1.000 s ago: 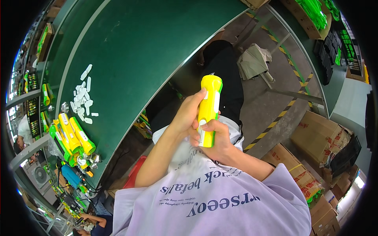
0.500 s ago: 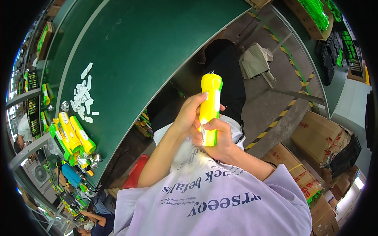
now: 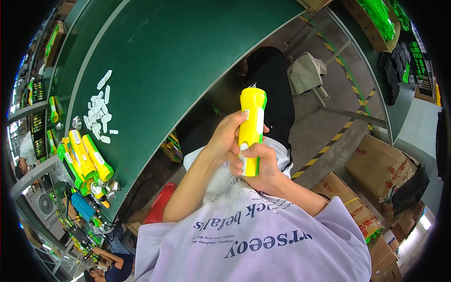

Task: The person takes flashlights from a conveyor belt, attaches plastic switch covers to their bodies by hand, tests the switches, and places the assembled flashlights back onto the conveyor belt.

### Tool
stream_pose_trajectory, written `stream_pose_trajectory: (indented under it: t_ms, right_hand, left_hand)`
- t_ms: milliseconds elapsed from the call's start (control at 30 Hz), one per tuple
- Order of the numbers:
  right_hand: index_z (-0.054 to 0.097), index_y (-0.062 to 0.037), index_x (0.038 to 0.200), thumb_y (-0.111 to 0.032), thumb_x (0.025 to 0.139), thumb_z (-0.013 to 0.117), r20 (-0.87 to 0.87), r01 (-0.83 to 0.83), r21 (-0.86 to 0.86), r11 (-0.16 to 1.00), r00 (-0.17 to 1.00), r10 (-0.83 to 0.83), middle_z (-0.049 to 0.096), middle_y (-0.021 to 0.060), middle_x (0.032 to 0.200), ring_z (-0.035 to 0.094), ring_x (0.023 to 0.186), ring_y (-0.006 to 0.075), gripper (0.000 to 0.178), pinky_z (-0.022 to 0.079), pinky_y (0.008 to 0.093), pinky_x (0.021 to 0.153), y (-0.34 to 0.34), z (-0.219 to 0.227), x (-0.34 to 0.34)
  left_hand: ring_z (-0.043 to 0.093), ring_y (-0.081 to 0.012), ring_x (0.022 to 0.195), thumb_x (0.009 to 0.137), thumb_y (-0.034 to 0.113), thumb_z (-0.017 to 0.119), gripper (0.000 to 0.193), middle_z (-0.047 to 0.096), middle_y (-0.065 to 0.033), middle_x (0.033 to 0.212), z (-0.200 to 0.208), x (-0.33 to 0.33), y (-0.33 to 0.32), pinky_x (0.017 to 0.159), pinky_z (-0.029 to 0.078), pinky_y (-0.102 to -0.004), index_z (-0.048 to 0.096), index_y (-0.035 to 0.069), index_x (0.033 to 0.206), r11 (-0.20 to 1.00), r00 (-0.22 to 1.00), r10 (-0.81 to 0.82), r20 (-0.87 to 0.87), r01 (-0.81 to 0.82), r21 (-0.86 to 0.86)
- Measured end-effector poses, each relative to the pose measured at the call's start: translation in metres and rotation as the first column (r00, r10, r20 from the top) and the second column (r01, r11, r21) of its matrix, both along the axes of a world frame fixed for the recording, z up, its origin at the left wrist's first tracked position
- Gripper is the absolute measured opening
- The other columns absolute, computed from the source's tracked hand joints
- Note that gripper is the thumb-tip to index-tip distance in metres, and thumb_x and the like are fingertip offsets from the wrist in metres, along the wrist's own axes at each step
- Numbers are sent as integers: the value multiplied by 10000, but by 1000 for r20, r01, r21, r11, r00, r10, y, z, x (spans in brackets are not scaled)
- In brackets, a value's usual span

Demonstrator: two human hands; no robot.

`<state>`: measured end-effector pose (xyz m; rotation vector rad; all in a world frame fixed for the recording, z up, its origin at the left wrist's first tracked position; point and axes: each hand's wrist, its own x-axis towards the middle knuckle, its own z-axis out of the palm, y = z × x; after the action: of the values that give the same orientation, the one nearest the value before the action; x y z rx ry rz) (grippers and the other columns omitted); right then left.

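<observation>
A broad green table (image 3: 178, 56) fills the upper left and centre of the frame, its edge curving down toward the lower left. Along the right side stand cardboard boxes (image 3: 376, 160) on a grey floor (image 3: 329, 127) marked with one yellow-and-black striped line. At the bottom of the frame is the person's lilac shirt (image 3: 263, 235), with both forearms rising from it toward the middle.

In the centre, clear of the table and over the lap, is one yellow flashlight (image 3: 250, 127) with green trim and a white strip down its side. Its long axis runs almost straight up and down the frame, tilted a touch to the right, with the wide head pointing to the top of the frame and the tail end toward the shirt.

The left hand (image 3: 225, 143) is curled against the flashlight's left side at mid-body, thumb reaching up along the yellow barrel. The right hand (image 3: 263, 164) is closed round the lower end, fingers wrapped over it from the right, so the head stands out above both hands.

At the left edge of the table lies a bundle of similar yellow and green flashlights (image 3: 84, 157); roughly four, though they overlap too much to count surely. Just above them is a scatter of small white plastic pieces (image 3: 99, 113), well over a dozen.
</observation>
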<state>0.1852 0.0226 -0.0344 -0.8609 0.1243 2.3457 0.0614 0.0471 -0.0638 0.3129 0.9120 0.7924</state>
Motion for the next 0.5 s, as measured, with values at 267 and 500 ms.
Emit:
stream_pose_trajectory:
  t_ms: [267,500]
  right_hand:
    - [522,-34,995,-34,609,600,221,-249,163,955,952,210,532,77,641,500,454,186,394,446,313,476,29,19,16]
    - [555,22,1056,-109,643,699,960,-916,274,-293,242,141,638,245,747,638,764,429,457,495,471,676,67,45,5]
  left_hand:
    - [585,-138,757,947,198,558,254,631,-126,888,26,-21,-16,693,494,-272,577,-31,1056,935,806,235,-544,-35,352]
    - [591,-342,999,678,588,753,690,621,-147,1128,125,-81,-32,913,424,-520,652,41,1086,365,14,664,-747,866,341]
